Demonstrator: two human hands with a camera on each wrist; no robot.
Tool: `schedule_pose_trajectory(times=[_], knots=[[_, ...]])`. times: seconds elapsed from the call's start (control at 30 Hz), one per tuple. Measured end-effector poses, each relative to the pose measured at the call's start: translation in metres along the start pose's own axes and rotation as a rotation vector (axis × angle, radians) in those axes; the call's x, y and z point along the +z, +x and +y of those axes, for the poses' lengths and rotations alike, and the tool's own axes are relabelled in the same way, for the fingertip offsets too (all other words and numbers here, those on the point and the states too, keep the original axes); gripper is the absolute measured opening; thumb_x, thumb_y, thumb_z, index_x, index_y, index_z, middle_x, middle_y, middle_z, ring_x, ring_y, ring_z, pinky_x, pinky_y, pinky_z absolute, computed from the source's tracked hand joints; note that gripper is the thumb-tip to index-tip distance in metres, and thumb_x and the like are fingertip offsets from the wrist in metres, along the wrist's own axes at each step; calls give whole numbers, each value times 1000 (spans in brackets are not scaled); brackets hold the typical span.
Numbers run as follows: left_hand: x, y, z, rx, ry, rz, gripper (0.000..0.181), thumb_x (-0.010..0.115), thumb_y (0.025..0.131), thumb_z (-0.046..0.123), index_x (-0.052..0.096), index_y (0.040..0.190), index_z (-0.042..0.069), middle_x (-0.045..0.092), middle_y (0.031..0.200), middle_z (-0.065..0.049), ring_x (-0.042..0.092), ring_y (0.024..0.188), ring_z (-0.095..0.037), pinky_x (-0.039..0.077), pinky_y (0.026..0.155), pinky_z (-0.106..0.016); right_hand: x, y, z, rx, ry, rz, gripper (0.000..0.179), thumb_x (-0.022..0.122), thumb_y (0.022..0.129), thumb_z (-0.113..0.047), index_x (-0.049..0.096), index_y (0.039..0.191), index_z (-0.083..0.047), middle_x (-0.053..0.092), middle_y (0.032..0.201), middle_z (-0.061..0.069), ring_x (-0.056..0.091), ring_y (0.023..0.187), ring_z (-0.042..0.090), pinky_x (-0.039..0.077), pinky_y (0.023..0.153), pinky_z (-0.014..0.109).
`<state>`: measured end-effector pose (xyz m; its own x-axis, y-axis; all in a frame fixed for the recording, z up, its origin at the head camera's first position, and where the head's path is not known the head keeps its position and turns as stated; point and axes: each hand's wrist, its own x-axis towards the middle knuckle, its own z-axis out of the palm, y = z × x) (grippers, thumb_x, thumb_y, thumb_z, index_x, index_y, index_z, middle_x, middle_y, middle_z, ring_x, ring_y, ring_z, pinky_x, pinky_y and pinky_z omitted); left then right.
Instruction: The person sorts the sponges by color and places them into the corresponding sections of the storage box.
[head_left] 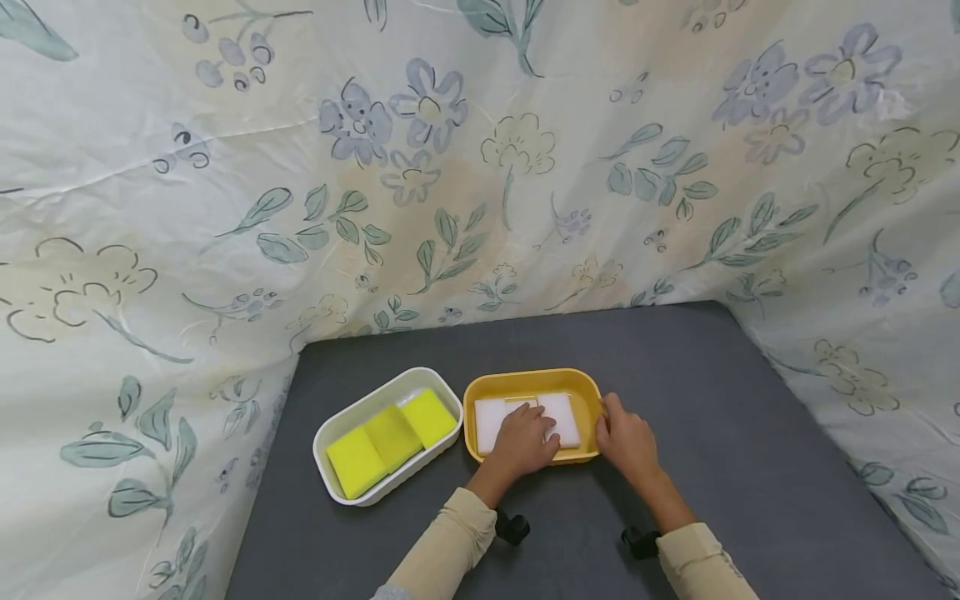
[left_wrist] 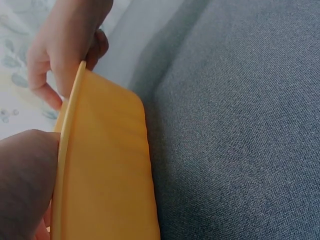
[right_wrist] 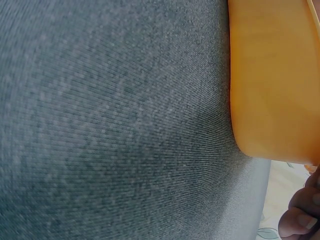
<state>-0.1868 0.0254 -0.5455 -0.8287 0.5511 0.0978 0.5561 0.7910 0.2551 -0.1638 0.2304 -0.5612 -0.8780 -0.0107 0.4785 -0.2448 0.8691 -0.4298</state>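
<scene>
White sponge-like blocks (head_left: 559,419) lie in an orange-yellow tray (head_left: 487,387). My left hand (head_left: 521,442) reaches over the tray's near rim and rests on the white blocks, thumb spread to the right; it covers the middle ones. At the tray's right end, my right hand (head_left: 628,439) grips the rim between thumb and fingers. The left wrist view shows the tray's outer wall (left_wrist: 107,160) close up, with the right hand (left_wrist: 67,45) at its far corner. In the right wrist view, curled fingers (right_wrist: 300,212) appear beside the tray wall (right_wrist: 275,85).
Left of the orange tray stands a white tray (head_left: 324,446), nearly touching it, with yellow sponges (head_left: 392,437) overlapping in a row. Both trays sit on a dark grey cloth surface (head_left: 720,450). Floral fabric (head_left: 480,167) hangs behind and along both sides.
</scene>
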Motion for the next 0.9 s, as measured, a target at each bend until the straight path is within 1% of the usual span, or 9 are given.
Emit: schedule_pose_trajectory(times=[0.2, 0.3, 0.37, 0.4, 0.5, 0.63, 0.73, 0.83, 0.9], knots=[[1, -1, 0, -24, 12, -64, 38, 48, 102, 33, 71, 126, 15, 60, 137, -7, 49, 133, -29, 38, 109, -44, 0, -1, 0, -18, 13, 16, 13, 63, 88, 0, 55, 99, 0, 36, 53, -3, 33, 39, 14, 29, 37, 33], [3, -3, -1, -28, -10, -63, 39, 47, 103, 34, 71, 127, 15, 60, 137, -7, 48, 134, -29, 37, 110, -44, 0, -1, 1, -20, 18, 17, 13, 63, 88, 1, 55, 98, 0, 34, 53, -4, 32, 38, 13, 28, 37, 32], [5, -6, -2, -21, -26, -34, 38, 47, 103, 33, 71, 126, 14, 62, 135, -7, 49, 133, -28, 36, 111, -42, 0, -1, 1, -21, 23, 18, 13, 63, 88, 1, 54, 97, 0, 34, 52, -4, 31, 38, 13, 27, 37, 32], [5, -8, -3, -17, -34, -13, 37, 47, 103, 33, 71, 125, 14, 62, 135, -7, 50, 133, -28, 36, 111, -42, 0, -2, 2, -20, 23, 18, 13, 63, 88, 1, 54, 96, -1, 33, 53, -4, 31, 39, 13, 27, 37, 31], [6, -17, -7, 0, -48, 105, 32, 51, 102, 30, 72, 121, 14, 64, 131, -8, 51, 131, -29, 36, 110, -46, -1, -2, 3, -19, 28, 19, 13, 63, 88, 1, 53, 96, -1, 31, 53, -5, 30, 38, 13, 26, 37, 31], [2, -30, -20, 13, -55, 329, 26, 60, 96, 24, 73, 115, 13, 66, 127, -11, 50, 132, -36, 32, 109, -61, -1, -3, 5, -17, 33, 17, 13, 63, 88, 2, 53, 97, -1, 31, 53, -6, 28, 38, 12, 25, 37, 30], [-9, -41, -32, -26, -65, 470, 27, 66, 91, 21, 72, 115, 11, 64, 128, -15, 47, 133, -40, 30, 106, -68, -1, -3, 5, -10, 30, 9, 13, 62, 89, 1, 53, 96, -1, 31, 53, -5, 29, 38, 11, 25, 37, 30], [-23, -54, -47, -111, -87, 528, 33, 68, 89, 20, 69, 120, 8, 60, 133, -19, 43, 136, -44, 28, 106, -70, -1, -2, 6, -2, 27, 2, 12, 62, 89, 1, 53, 97, -1, 32, 54, -5, 30, 38, 12, 26, 38, 30], [-31, -65, -57, -179, -110, 516, 39, 68, 90, 21, 66, 126, 7, 55, 138, -20, 38, 139, -45, 26, 108, -69, -2, -2, 6, 3, 24, -6, 12, 62, 89, 1, 53, 98, -1, 33, 54, -4, 30, 38, 12, 26, 38, 30]])
